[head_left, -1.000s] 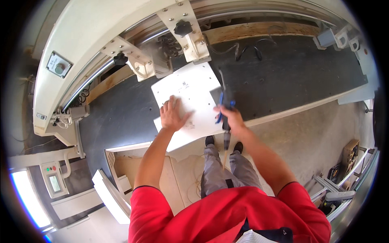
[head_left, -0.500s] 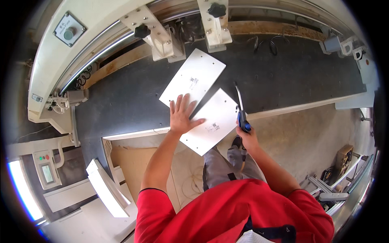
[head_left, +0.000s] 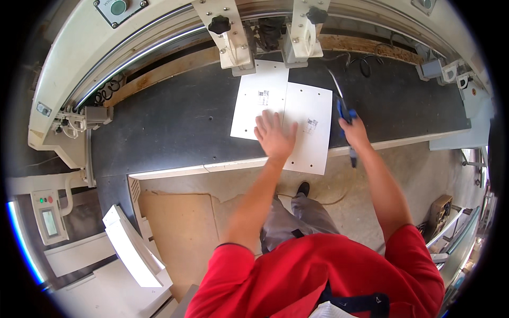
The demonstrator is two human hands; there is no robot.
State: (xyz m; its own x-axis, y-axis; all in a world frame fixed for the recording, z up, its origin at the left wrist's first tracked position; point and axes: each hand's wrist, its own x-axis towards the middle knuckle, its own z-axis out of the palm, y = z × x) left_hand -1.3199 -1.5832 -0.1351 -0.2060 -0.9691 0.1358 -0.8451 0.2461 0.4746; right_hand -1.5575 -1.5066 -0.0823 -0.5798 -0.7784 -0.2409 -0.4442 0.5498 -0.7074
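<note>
Two white rectangular panels with small dark holes and a printed label each lie on the dark bench. The left panel (head_left: 266,77) sits farther in, its right edge along the right panel (head_left: 306,146), which juts over the bench's front edge. My left hand (head_left: 275,137) rests with spread fingers across both panels near their seam, gripping nothing. Just right of the right panel, my right hand (head_left: 355,132) is closed around the handle of a blue and black air blow gun (head_left: 346,112). Its long thin metal nozzle points away from me and slightly left.
The dark bench top (head_left: 175,132) has a pale front edge. Beyond the panels, two clamp brackets with black knobs (head_left: 219,24) hang from a rail. A control box (head_left: 49,214) stands at left, above white boards (head_left: 132,249). At right is a metal frame (head_left: 450,233).
The left panel has turned more upright and both panels have shifted right, closing the wedge gap between them. My left hand moved right with them. My right hand carried the blow gun farther right and away.
</note>
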